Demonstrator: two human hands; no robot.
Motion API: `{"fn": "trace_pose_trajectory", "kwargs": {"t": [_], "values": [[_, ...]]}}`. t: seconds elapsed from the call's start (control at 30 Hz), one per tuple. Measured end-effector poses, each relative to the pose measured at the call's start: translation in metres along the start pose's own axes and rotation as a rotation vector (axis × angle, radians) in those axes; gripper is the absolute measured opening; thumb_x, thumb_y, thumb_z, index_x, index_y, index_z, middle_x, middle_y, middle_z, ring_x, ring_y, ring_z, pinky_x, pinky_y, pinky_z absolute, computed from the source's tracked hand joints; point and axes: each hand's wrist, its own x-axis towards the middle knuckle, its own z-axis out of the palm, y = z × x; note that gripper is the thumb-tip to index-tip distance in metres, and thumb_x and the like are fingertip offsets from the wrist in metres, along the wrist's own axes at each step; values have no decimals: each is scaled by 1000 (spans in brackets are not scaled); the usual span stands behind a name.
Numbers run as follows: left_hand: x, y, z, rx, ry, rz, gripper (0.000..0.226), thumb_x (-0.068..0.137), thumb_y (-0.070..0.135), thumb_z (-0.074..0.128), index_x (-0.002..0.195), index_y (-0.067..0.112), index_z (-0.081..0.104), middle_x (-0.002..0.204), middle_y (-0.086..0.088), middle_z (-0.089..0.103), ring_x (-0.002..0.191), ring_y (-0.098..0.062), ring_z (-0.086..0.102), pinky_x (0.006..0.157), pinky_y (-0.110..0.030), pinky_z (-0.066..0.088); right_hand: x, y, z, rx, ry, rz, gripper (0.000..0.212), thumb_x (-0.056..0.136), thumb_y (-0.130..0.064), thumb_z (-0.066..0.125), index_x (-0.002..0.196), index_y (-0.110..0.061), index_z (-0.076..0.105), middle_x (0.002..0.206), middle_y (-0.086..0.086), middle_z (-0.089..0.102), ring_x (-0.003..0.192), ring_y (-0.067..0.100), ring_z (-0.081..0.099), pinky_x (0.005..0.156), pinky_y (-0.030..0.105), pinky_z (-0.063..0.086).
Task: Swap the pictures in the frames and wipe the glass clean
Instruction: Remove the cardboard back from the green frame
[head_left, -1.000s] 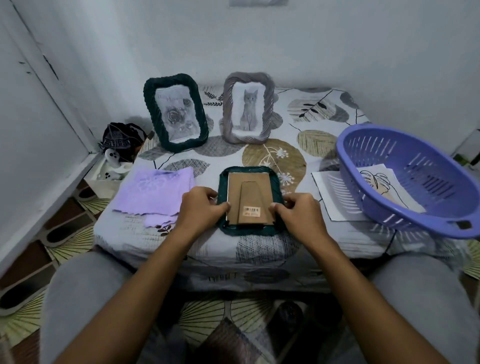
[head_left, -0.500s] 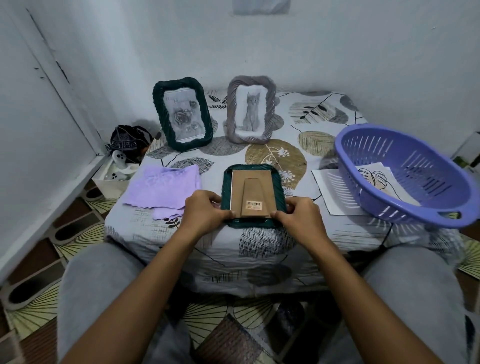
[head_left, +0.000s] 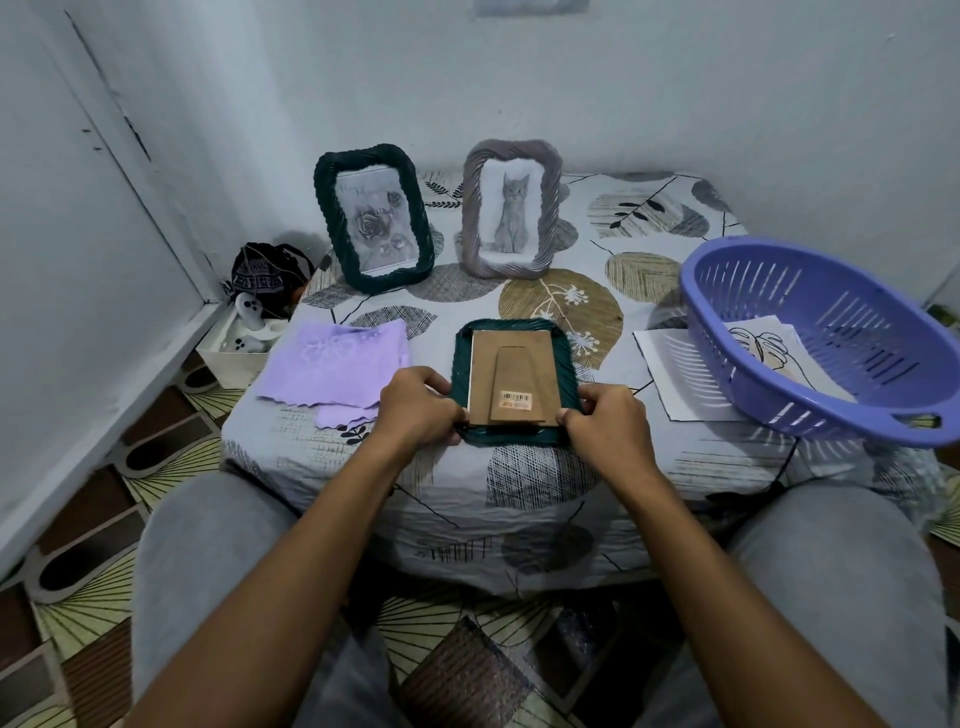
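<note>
**Face-down frame gripped at both near corners**

Glass side of the face-down green frame (head_left: 516, 382) hidden against the cloth-covered table (head_left: 649, 467); only brown backing board (head_left: 514, 379) showing. Fingertips tucked out of sight. Left hand (head_left: 418, 405) curled round near-left corner, right hand (head_left: 605, 418) pinching near-right corner of the backing. Purple basket (head_left: 826, 338) at right, tilted, holding a leaf line drawing (head_left: 769, 348), cut off by the rim; another sheet (head_left: 675, 374) partly under it. Behind: rose frame (head_left: 374, 215) and cat frame (head_left: 511, 208), upright. Lilac cloth (head_left: 337, 369) left of the hands.
</note>
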Motion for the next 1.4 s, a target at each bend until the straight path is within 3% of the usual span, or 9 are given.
{"fn": "trace_pose_trajectory", "kwargs": {"t": [0.43, 0.63, 0.73, 0.83, 0.9, 1.0, 1.13, 1.27, 1.4], "values": [[5, -2, -1, -31, -26, -26, 25, 76, -9, 72, 93, 3, 58, 77, -13, 62, 46, -22, 63, 54, -33, 59, -2, -4, 4, -5, 31, 38, 13, 82, -5, 59, 88, -7, 70, 76, 6, 64, 68, 21, 55, 54, 25, 41], [7, 8, -11, 64, -139, -17, 20, 79, 0, 74, 84, 4, 55, 75, -23, 68, 49, -28, 64, 55, -37, 58, 8, -4, -6, -35, -42, 48, 6, 79, -13, 64, 81, -9, 68, 75, 4, 64, 75, 25, 59, 61, 27, 43], [19, 17, -16, 100, -105, 30, 22, 86, 18, 71, 79, 0, 60, 71, -22, 69, 55, -33, 67, 59, -44, 60, 25, -5, -12, -7, -30, 27, 14, 80, -14, 65, 81, 0, 68, 78, 13, 68, 77, 29, 63, 68, 35, 51], [30, 28, -19, 33, -74, 16, 30, 91, 25, 63, 89, -5, 59, 77, -23, 68, 56, -33, 66, 61, -52, 59, 49, -5, -12, 138, -72, 69, 19, 86, -17, 63, 80, 1, 69, 73, 18, 67, 67, 28, 62, 70, 45, 55], [33, 36, -19, -107, -138, -53, 31, 93, 27, 59, 94, -3, 52, 83, -23, 64, 56, -29, 60, 62, -54, 59, 65, -5, -11, 248, -120, 130, 20, 88, -17, 61, 74, -5, 68, 67, 15, 63, 60, 25, 57, 59, 39, 55], [33, 43, -20, -303, -259, -177, 33, 96, 32, 54, 101, 0, 47, 83, -16, 57, 57, -23, 59, 56, -38, 57, 77, -9, -13, 356, -179, 198, 25, 90, -24, 59, 80, -3, 64, 65, 11, 58, 53, 23, 55, 53, 30, 50], [42, 39, -20, -244, -296, -166, 45, 96, 48, 46, 98, 5, 54, 70, -8, 48, 61, -24, 55, 60, -39, 56, 82, -14, -12, 386, -224, 233, 37, 92, -41, 54, 88, -5, 62, 67, 8, 57, 53, 22, 54, 51, 28, 47], [46, 42, -25, -150, -304, -172, 57, 96, 59, 36, 85, 7, 55, 66, -7, 48, 54, -22, 51, 59, -36, 53, 80, -18, -6, 383, -231, 229, 38, 92, -42, 54, 86, -6, 62, 67, 8, 57, 55, 22, 55, 52, 29, 47], [47, 45, -33, -32, -291, -132, 64, 97, 61, 30, 79, 4, 53, 78, -16, 55, 62, -26, 54, 57, -35, 52, 77, -24, 1, 401, -249, 214, 39, 93, -41, 54, 83, -5, 62, 66, 9, 57, 55, 22, 55, 53, 30, 48]]}}
